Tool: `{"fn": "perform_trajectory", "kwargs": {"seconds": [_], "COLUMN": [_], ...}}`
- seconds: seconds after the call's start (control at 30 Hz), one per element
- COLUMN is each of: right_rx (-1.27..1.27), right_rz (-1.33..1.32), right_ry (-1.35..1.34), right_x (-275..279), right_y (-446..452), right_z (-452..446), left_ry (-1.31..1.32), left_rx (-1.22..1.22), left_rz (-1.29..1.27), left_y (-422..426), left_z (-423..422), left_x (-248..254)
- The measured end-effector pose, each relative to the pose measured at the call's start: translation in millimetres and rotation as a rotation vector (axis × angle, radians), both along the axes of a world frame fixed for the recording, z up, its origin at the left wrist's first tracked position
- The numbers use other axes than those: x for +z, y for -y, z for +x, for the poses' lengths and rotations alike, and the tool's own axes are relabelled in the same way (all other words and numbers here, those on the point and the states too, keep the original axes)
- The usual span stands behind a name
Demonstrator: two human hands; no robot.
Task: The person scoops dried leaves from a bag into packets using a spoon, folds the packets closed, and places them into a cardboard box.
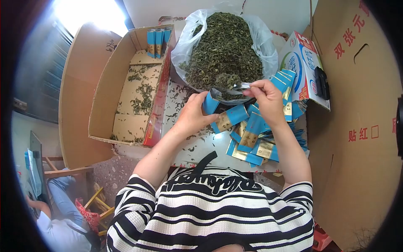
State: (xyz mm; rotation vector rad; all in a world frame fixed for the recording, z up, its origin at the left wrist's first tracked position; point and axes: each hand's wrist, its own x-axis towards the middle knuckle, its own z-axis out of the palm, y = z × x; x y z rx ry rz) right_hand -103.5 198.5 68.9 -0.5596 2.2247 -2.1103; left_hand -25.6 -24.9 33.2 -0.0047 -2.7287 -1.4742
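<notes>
My left hand (196,115) is closed around a blue packet (211,103), whose open top faces the leaves. In the fingers of my right hand (267,100) is the handle of a metal spoon (242,86), its bowl hidden under a heap of dried leaves. Behind both hands a large pile of dark green leaves (224,46) fills a clear plastic bag (186,44). Blue and gold packets (250,132) lie in a loose, overlapping heap below and beside my right hand.
At the left is a cardboard box (126,98) with scattered leaves and several upright packets (155,43). A white printed carton (303,69) stands at the right, beside a tall cardboard panel (357,105). Another person (63,222) sits at the lower left.
</notes>
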Motion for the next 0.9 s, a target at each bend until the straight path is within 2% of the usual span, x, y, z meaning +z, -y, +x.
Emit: {"fn": "perform_trajectory", "kwargs": {"seconds": [0.1, 0.17, 0.2, 0.27, 0.3, 0.37, 0.5, 0.67, 0.9], "right_rx": [0.084, 0.139, 0.138, 0.160, 0.160, 0.193, 0.218, 0.429, 0.324], "right_rz": [0.090, 0.305, 0.305, 0.457, 0.457, 0.601, 0.685, 0.814, 0.797], "right_ry": [-0.043, -0.162, -0.162, -0.544, -0.543, -0.816, -0.923, -1.046, -1.107], "right_x": [8.0, 15.6, 18.1, 22.6, 26.5, 34.3, 38.3, 24.2, 54.6], "right_y": [-3.3, -4.4, -4.0, -0.8, 1.3, 4.6, 6.7, 18.9, 14.4], "right_z": [3.9, 6.2, 7.4, 10.5, 12.6, 16.8, 22.5, 31.3, 37.2], "left_ry": [0.023, 0.036, 0.029, 0.024, 0.005, -0.014, -0.032, -0.040, -0.075], "left_rx": [-0.015, -0.020, -0.011, -0.002, 0.007, 0.017, 0.034, 0.072, 0.056], "left_rz": [-0.027, -0.042, -0.041, -0.039, -0.031, -0.022, 0.006, -0.004, 0.029], "left_y": [-0.2, -1.0, -1.7, -2.6, -3.2, -4.1, -6.4, -11.4, -7.0], "left_z": [1.5, 1.8, 2.3, 3.1, 3.7, 5.6, 9.5, 10.5, 15.0], "left_x": [3.1, 2.7, 0.4, -5.8, -8.6, -11.3, -15.0, -27.6, -25.9]}}
